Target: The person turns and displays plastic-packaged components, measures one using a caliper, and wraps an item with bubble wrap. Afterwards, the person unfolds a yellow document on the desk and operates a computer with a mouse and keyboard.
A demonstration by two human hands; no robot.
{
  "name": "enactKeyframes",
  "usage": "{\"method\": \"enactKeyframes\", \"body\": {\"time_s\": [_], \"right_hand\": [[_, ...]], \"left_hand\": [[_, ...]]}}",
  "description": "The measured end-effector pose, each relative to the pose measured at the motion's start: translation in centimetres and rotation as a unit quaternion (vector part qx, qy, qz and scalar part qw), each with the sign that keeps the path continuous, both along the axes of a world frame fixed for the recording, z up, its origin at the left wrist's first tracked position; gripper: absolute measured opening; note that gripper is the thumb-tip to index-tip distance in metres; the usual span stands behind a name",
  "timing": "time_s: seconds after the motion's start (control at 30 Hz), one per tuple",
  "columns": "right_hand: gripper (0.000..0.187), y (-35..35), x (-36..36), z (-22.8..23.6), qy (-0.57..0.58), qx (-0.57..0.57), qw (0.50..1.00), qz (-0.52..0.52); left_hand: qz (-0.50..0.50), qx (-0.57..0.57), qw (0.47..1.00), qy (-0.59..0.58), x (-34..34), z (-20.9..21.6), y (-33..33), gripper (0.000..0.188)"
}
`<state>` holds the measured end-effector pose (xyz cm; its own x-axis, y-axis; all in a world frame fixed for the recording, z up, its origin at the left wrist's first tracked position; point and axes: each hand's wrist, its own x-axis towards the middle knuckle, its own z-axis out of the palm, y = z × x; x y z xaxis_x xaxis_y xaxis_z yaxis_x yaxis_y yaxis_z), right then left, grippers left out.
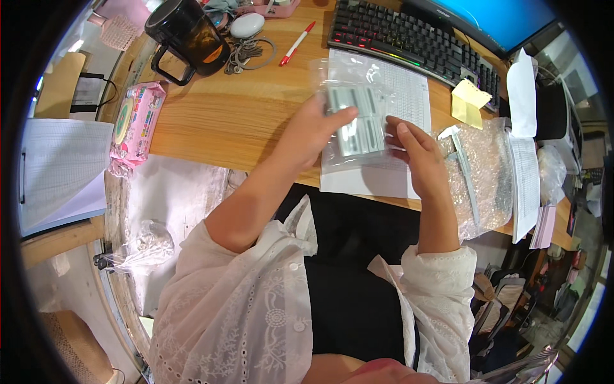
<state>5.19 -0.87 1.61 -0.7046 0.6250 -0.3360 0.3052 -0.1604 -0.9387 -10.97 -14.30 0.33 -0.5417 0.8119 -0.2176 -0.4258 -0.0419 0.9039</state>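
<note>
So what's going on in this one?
A person seated at a wooden desk holds a clear plastic bag of small grey-and-white parts up over a printed sheet. The left hand grips the bag's left edge with the thumb across its front, and the right hand pinches its right edge. A bubble-wrap pouch lies to the right, and a keyboard sits behind.

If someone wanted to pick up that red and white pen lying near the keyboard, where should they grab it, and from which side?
Probably the white barrel of the pen, around its middle, coming straight down from above. It lies flat on the wooden desk, slanted, with bare wood along both long sides, so fingers can close across its narrow width. The keyboard to the right and the key ring to the left stand clear.
</note>
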Motion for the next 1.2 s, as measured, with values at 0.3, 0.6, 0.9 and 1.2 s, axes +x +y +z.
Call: {"method": "enactKeyframes", "body": {"time_s": [0.3,0.6,0.9,1.2], "right_hand": [[0.049,0.6,0.3,0.4,0.090,-0.250,0.963,-0.038],[0.040,0.3,-3.7,0.3,-0.001,-0.247,0.969,0.001],[0.052,-0.2,-3.7,0.2,0.144,-0.085,0.985,0.043],[0.067,-0.3,-2.9,-3.3,0.123,0.102,0.983,0.089]], "left_hand": [[-0.006,-0.126,0.942,0.312,-1.0,-2.0,-0.9,0.076],[-0.017,-0.084,0.963,0.256,-2.6,-1.6,-1.4,0.077],[0.055,0.107,0.970,0.211,-1.0,-1.9,-0.4,0.091],[-0.027,0.051,0.943,0.328,-1.6,-3.6,-0.6,0.077]]}}
